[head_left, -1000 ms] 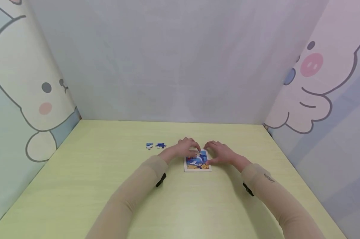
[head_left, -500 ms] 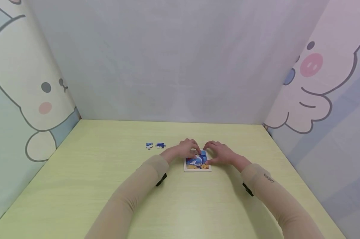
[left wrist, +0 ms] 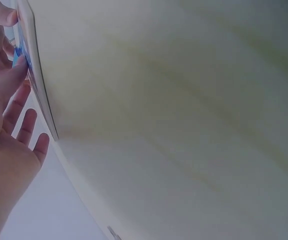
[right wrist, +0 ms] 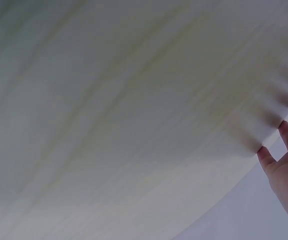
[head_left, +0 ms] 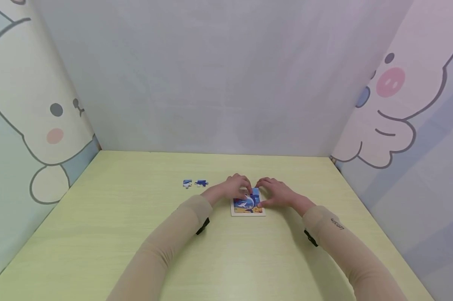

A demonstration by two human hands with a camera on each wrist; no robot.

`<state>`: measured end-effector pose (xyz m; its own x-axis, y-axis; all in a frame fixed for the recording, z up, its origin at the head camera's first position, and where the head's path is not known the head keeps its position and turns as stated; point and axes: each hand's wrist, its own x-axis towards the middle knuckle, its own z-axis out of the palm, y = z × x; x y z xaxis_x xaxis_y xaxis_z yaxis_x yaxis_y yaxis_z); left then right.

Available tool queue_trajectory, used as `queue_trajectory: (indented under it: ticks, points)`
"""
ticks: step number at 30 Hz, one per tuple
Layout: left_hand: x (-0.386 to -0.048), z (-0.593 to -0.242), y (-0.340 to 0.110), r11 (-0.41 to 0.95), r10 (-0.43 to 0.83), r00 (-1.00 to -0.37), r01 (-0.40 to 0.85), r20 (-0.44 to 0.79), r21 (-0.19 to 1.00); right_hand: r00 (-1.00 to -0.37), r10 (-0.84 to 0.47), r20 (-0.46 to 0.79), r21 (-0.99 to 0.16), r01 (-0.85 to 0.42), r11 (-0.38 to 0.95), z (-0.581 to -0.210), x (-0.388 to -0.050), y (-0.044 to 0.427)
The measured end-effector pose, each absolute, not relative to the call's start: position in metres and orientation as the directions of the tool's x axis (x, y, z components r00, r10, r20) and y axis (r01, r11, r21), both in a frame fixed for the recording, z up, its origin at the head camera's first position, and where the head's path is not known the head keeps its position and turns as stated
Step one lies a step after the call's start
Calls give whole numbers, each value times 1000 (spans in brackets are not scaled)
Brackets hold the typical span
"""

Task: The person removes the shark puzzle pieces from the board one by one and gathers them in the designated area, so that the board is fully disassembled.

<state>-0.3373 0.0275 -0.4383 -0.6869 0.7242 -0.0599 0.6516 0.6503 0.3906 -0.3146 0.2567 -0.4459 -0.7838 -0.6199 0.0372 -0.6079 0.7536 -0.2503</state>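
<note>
A square jigsaw board (head_left: 248, 214) with a pale frame lies on the table, its picture a white dolphin over blue and orange. Over the board's upper left is my left hand (head_left: 235, 187), thumb and index finger pinching a blue puzzle piece (left wrist: 16, 54) at the picture's surface. The palm hides the board's upper left corner. My right hand (head_left: 279, 193) rests at the right side, its thumb on the board's right edge and its other fingers spread toward the upper right corner. In the right wrist view, the fingertips of the right hand (right wrist: 286, 160) touch the table.
Two loose puzzle pieces lie left of the board: a light blue and white piece (head_left: 187, 183) and a dark blue piece (head_left: 202, 183). The pale yellow table (head_left: 136, 200) meets a grey back wall (head_left: 211, 83). Printed cartoon panels stand at both sides.
The left fingers have dipped slightly into the picture, and the gap seen near its top is now covered with blue. The right hand keeps its place.
</note>
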Motion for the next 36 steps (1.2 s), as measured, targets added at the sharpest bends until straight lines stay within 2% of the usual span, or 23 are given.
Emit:
queue_trajectory:
  ticks: [10,17,25,36]
  points:
    - [-335,-436,30,632,680,-733,583,-5,510,-792,-610,29,-261,-595,760,-446,-314,256]
    - [-338,-437,34,626,659,-750,582,47,519,-795,-607,25,-241,-594,768,-448,-315,257]
    - [-341,-441,37,598,658,-752,556,42,577,-794,-608,17,-250,-592,766,-448,-316,257]
    - [-339,-434,34,583,639,-764,559,92,590,-808,-589,-23,-238,-567,788,-446,-318,256]
